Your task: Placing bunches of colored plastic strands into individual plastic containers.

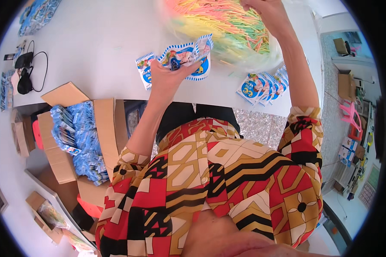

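My left hand (169, 78) is closed on a blue-and-white printed packet (203, 46), held just above the white table. More of these flat packets lie under and beside that hand, one packet (146, 70) to its left. At the top edge, my right hand (270, 16) hovers over a clear plastic bag (244, 64) full of thin pink, yellow, orange and green sticks (227, 25). Its fingers look curled together but are partly cut off by the frame, so what they hold does not show. Several packets (261, 88) lie fanned near the table's front edge, right of centre.
An open cardboard box (105, 115) below the table's left side is filled with blue packets (83, 137). On the table (103, 47) at left lies a black device with a cable (25, 75). More packets (38, 17) are stacked at the far left. A pink stool (351, 115) stands away right.
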Available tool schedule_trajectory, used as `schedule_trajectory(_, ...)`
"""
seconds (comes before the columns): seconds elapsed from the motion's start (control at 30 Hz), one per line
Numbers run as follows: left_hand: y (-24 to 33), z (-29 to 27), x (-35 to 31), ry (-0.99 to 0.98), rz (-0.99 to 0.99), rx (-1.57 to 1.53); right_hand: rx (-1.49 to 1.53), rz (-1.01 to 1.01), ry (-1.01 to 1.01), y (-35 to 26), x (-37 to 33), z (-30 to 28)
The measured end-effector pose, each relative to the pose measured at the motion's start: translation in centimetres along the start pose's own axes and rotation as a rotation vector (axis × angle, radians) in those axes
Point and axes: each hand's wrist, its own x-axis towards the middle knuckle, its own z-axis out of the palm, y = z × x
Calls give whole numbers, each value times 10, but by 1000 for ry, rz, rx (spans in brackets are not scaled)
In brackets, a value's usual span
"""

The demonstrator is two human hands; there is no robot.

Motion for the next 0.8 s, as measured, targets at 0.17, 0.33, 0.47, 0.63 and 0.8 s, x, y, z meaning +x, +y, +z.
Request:
schedule_trajectory(0.17, -2, 0, -4, -48, 71, 48, -124, 322, -4, -72, -37, 63)
schedule_trajectory(0.33, -1, 7, -6, -53, 85, 31, -140, 317, -110, -78, -46, 81)
schedule_trajectory(0.47, -5, 6, -7, -47, 87, 42, -355, 285, -201, -71, -42, 80)
schedule_trajectory(0.63, -9, -3, -7, -50, 111, 114, -561, 160, -261, -80, -39, 93)
schedule_trajectory(0.8, -7, 3, -6, -64, 118, 71, -381, -540, -382, -37, -35, 72)
